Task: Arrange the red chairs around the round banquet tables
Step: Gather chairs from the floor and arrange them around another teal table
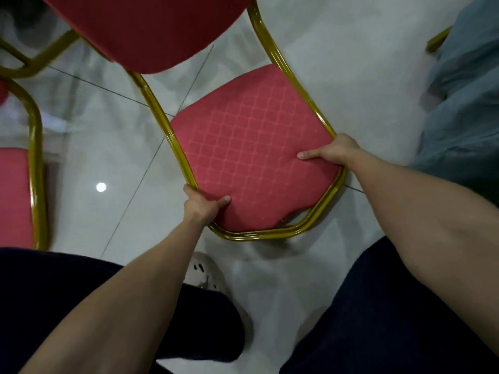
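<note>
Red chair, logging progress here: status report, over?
Left grip and right grip both hold the red chair by its seat's front corners. Close by: second chair left, grey cloth right.

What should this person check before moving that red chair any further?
1. Left hand grips the seat's front corner: ok.
2. Right hand grips the seat's side edge: ok.
3. Red chair legs off the floor: cannot tell, they are hidden under the seat.
4. Gap to the second chair on the left: ok, bare floor between.
5. Gap to the grey cloth on the right: ok.
6. Shoe clear of the front rail: ok.
</note>
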